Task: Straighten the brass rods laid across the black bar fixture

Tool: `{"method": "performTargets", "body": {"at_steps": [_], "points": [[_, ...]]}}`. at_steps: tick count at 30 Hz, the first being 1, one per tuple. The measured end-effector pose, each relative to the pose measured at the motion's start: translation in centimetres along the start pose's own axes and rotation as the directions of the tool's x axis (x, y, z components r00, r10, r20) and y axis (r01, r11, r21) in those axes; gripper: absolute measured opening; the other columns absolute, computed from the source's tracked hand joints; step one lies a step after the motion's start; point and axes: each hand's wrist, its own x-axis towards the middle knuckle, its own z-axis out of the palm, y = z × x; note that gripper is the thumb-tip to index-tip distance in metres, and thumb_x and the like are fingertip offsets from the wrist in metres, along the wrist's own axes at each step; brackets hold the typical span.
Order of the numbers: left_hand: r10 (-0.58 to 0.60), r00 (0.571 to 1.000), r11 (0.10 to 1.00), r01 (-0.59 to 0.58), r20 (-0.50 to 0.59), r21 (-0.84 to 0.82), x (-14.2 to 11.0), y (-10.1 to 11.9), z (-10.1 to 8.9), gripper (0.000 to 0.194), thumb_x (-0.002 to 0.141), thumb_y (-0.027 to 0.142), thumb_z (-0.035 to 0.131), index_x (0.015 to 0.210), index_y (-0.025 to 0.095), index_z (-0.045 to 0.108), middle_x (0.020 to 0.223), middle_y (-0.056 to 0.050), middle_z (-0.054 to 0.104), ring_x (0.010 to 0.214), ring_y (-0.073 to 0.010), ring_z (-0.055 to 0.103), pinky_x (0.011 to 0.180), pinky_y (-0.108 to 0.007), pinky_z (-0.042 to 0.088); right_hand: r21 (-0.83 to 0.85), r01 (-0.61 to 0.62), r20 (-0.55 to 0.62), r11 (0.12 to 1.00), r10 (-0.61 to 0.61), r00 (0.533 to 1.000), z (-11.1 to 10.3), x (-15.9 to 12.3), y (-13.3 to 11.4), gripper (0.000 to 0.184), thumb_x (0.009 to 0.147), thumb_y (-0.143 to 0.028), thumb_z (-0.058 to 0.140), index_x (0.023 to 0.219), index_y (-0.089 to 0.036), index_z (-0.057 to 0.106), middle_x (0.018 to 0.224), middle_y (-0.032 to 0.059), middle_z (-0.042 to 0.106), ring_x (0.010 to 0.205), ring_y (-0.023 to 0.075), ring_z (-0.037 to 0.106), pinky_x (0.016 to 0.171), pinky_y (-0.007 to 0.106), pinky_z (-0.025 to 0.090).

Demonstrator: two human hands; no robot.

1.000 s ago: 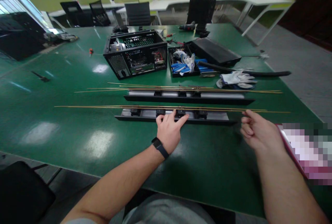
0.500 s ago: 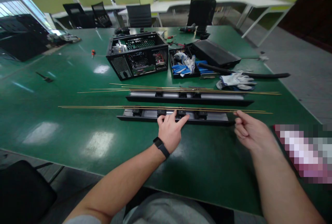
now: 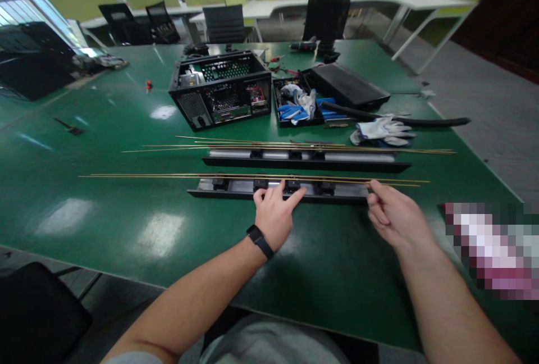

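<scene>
Two thin brass-coloured rods point(image 3: 168, 175) run lengthwise over the nearer black-and-silver rail point(image 3: 273, 184), which carries several small black blocks point(image 3: 325, 187). My right hand point(image 3: 391, 212) is closed in a pinch on one of these rods near its right end. Fingers spread, my left hand point(image 3: 274, 212) rests on the front of that rail, its fingertips by the middle blocks. Whether a fingertip touches a rod I cannot tell. Behind lies a second, similar rail point(image 3: 357, 158), with several more brass-coloured rods point(image 3: 164, 146) across it.
Farther back stand an opened black computer case point(image 3: 189, 108), a black tray point(image 3: 278, 103) of gloves, and a black panel point(image 3: 349, 86). White work gloves point(image 3: 383, 130) and a black tube point(image 3: 438, 123) lie at right. A blurred pink item point(image 3: 480, 240) sits near the right edge.
My right hand has shifted left, and the pinched rod has slid left with it along the nearer rail. My left hand keeps its place on the rail.
</scene>
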Motion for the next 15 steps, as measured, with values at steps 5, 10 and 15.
{"method": "performTargets", "body": {"at_steps": [5, 10, 15], "points": [[-0.004, 1.000, 1.000, 0.004, 0.005, 0.000, 0.1, 0.0, -0.1, 0.061, 0.107, 0.011, 0.049, 0.153, 0.046, 0.068, 0.164, -0.015, 0.062, 0.132, -0.0308, 0.065, 0.107, -0.053, 0.041, -0.022, -0.063, 0.048, 0.998, 0.064, 0.997, 1.2, -0.8, 0.3, 0.033, 0.092, -0.045, 0.087, 0.098, -0.017, 0.070, 0.071, 0.0003, 0.066, 0.033, 0.0033, 0.028, 0.028, 0.018, 0.022], [0.005, 1.000, 1.000, -0.005, 0.000, 0.006, 0.0, -0.1, -0.1, 0.062, 0.106, 0.010, 0.049, 0.153, 0.046, 0.068, 0.163, -0.015, 0.062, 0.130, -0.0296, 0.065, 0.107, -0.053, 0.041, 0.057, -0.009, -0.085, 0.998, 0.014, 0.996, 0.7, -0.4, -0.4, 0.025, 0.094, -0.035, 0.083, 0.089, -0.018, 0.066, 0.069, -0.0017, 0.063, 0.034, 0.0029, 0.028, 0.028, 0.017, 0.022], [-0.003, 1.000, 1.000, 0.003, 0.013, 0.014, 0.0, 0.0, -0.1, 0.062, 0.106, 0.011, 0.049, 0.154, 0.046, 0.068, 0.165, -0.015, 0.061, 0.134, -0.0302, 0.064, 0.108, -0.053, 0.041, 0.023, 0.009, -0.018, 1.000, -0.009, 1.000, 1.4, -0.8, 0.1, 0.031, 0.089, -0.039, 0.089, 0.095, -0.015, 0.072, 0.070, -0.0009, 0.064, 0.034, 0.0031, 0.030, 0.028, 0.017, 0.022]]}}
